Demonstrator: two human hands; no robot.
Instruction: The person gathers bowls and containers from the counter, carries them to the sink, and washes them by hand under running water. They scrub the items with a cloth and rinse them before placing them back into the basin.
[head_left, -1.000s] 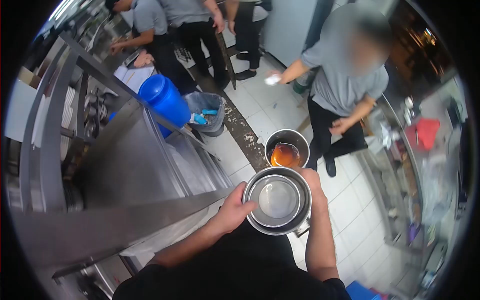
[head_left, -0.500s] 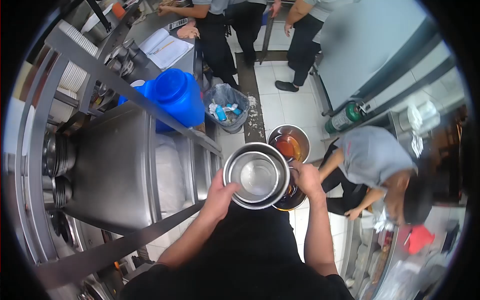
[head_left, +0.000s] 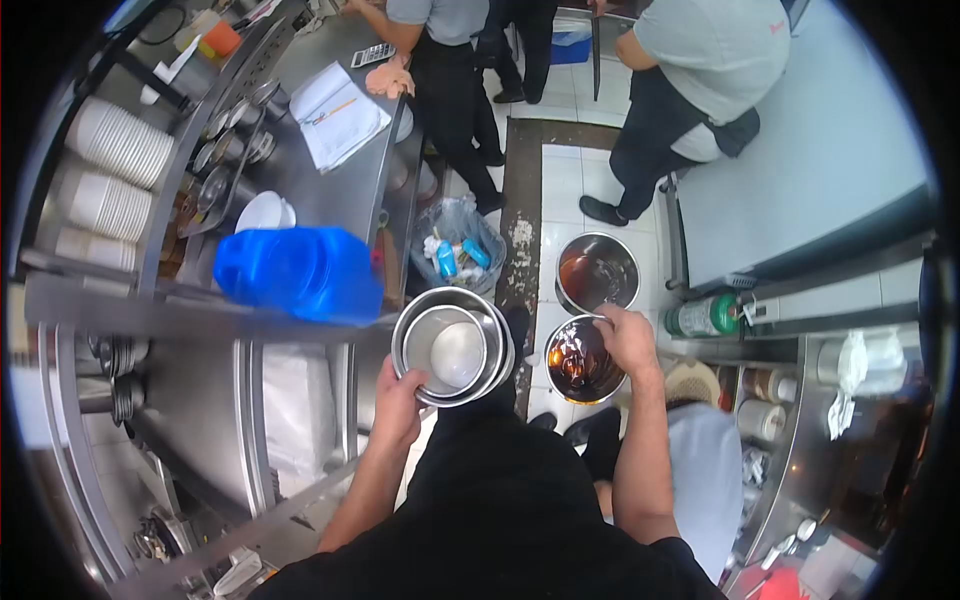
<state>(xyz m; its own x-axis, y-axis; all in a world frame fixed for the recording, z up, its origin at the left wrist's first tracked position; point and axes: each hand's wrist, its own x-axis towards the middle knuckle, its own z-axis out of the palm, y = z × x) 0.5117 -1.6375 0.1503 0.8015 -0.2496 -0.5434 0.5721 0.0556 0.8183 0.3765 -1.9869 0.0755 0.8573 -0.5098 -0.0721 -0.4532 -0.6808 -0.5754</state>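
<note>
My left hand point(head_left: 399, 402) grips a nest of round metal pots point(head_left: 443, 325) by the near rim, its thumb over the edge; the inside of the smallest looks pale. My right hand point(head_left: 630, 345) has its fingers curled in, overlapping the far right rim of a metal pot point(head_left: 550, 368) with glossy dark brown liquid; I cannot tell what it holds. Just beyond stands another metal pot point(head_left: 622, 272) with reddish-brown residue or liquid in the bottom.
A blue plastic jug point(head_left: 300, 272) and a lined bin point(head_left: 470, 272) stand ahead to the left. A metal rack point(head_left: 190, 320) runs beside me. One person in grey point(head_left: 695, 470) is low at my right; others stand ahead. A green cylinder point(head_left: 705, 315) lies right.
My right hand has come away from the nested pots, which my left hand now holds alone further left. The view has shifted; the dark liquid pot shows more fully.
</note>
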